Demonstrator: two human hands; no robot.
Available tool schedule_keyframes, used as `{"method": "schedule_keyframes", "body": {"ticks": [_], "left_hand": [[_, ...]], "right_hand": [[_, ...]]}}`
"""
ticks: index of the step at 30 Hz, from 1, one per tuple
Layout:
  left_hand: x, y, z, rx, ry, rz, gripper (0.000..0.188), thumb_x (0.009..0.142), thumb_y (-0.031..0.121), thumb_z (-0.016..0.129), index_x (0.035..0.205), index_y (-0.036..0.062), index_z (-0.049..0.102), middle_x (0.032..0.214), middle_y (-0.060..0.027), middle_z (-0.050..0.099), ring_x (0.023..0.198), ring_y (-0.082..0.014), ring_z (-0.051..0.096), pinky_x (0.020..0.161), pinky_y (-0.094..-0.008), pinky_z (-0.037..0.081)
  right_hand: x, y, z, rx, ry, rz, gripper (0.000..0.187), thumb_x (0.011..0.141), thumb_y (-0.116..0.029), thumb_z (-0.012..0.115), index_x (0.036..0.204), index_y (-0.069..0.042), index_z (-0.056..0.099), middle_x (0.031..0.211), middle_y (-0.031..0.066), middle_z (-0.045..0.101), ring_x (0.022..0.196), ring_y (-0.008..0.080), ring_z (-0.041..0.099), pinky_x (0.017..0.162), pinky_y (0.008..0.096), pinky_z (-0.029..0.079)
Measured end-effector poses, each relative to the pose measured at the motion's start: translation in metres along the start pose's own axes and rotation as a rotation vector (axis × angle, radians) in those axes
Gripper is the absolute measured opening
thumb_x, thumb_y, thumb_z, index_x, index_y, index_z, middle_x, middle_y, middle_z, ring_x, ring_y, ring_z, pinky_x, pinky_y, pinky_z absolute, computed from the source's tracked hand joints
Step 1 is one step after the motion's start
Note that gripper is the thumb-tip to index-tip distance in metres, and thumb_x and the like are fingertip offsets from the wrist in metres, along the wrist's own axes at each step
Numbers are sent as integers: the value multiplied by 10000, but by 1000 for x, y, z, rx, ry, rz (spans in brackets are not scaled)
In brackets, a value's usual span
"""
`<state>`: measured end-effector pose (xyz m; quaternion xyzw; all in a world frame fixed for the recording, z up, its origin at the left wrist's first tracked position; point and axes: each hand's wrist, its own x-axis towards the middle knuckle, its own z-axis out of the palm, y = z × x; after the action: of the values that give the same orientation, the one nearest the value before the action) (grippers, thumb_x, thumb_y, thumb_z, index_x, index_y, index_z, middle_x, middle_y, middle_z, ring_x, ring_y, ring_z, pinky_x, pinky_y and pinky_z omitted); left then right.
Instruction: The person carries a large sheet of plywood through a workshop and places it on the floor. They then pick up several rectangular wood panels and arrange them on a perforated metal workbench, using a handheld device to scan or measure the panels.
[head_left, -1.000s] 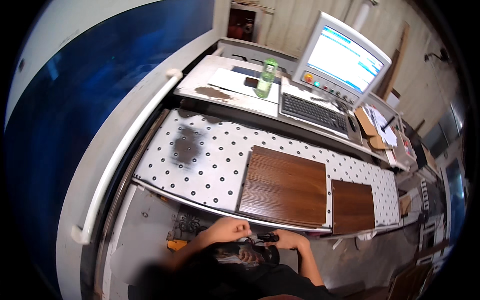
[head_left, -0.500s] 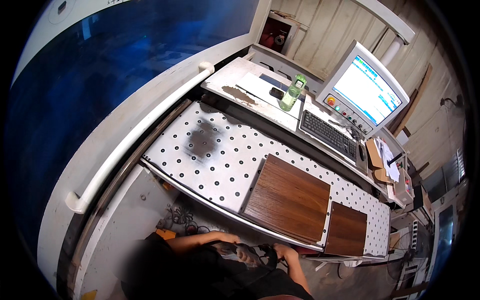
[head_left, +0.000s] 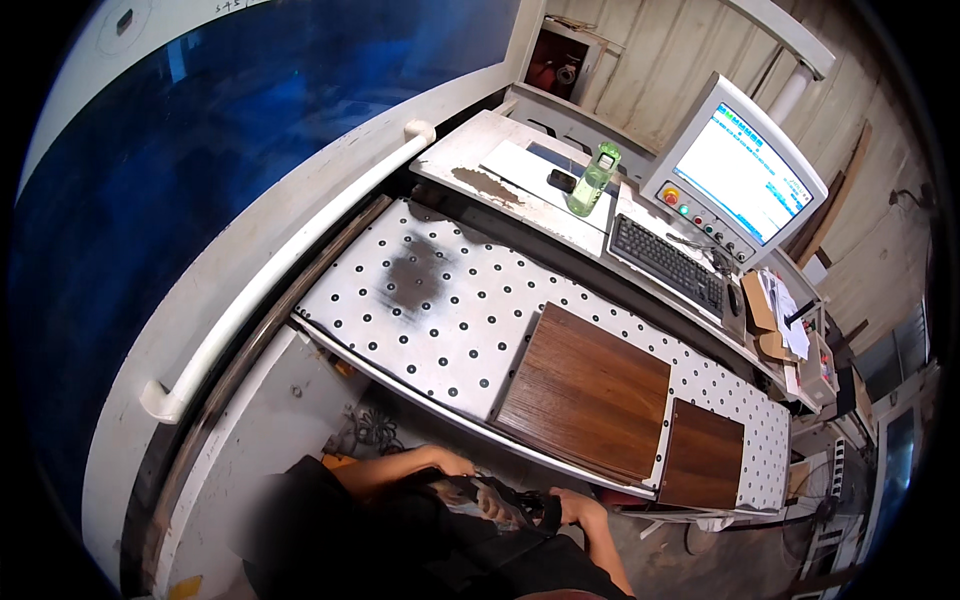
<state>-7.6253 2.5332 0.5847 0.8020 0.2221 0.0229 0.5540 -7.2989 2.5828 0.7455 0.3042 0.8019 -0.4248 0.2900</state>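
Observation:
My left hand (head_left: 452, 462) is bent in against the front of my black shirt (head_left: 400, 530), below the table edge. My right hand (head_left: 572, 506) is also at the shirt front, curled beside the dark cloth. Fingers of both hands are mostly hidden or too small to make out, and I see no object in either. Just beyond the hands is a white table (head_left: 465, 320) dotted with black studs. A larger stack of dark wood-grain panels (head_left: 590, 390) lies on it, with a smaller wood-grain panel (head_left: 703, 455) to its right.
Behind the table, a ledge holds a green bottle (head_left: 595, 180), a black phone (head_left: 561, 180), a keyboard (head_left: 665, 262) and a monitor (head_left: 740, 170) with buttons. Papers and a box (head_left: 775, 310) sit farther right. A white rail (head_left: 290, 275) borders the blue-windowed machine (head_left: 260, 100) at left.
The view has shifted slightly, so the scene sits a little farther right. My hands stay at the shirt front, with the left slightly higher in the picture. The panels have not moved on the table.

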Motion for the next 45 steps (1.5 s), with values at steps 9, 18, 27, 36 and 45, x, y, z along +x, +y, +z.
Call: {"method": "schedule_keyframes", "body": {"ticks": [9,18,27,36,45], "left_hand": [[-4,18,18,-128,220,-235,278,825,162,549,939,-77,634,861,-224,694,763,-299,629,728,-464,470],[-35,71,-36,-130,549,-244,209,881,249,669,1029,123,748,849,-81,748,780,-232,713,723,-348,547],[-118,145,-106,7,959,-439,246,917,295,655,1097,140,721,872,-135,734,791,-308,709,704,-395,547],[-155,90,-173,447,1314,-386,398,917,280,677,1282,125,648,1191,-170,626,1185,-346,558,1004,-441,445],[-200,0,-276,624,1620,-890,907,900,588,614,1584,127,236,1579,-336,147,1478,-486,131,1195,-577,126]], "right_hand": [[-18,-58,-15,233,62,245,437,693,-342,734,961,-6,655,877,209,670,831,378,658,702,430,509],[88,51,83,189,62,-35,467,590,-271,718,963,5,668,833,205,679,754,322,679,638,445,501],[58,18,61,170,46,-50,491,654,-361,726,909,56,684,797,278,663,778,362,694,678,456,497],[9,-59,30,-35,220,41,294,792,-227,685,1017,-41,715,1039,213,689,1023,379,642,872,410,508],[-92,-135,-71,826,880,-79,242,965,-275,676,996,-37,653,937,72,700,870,158,657,699,303,518]]}}
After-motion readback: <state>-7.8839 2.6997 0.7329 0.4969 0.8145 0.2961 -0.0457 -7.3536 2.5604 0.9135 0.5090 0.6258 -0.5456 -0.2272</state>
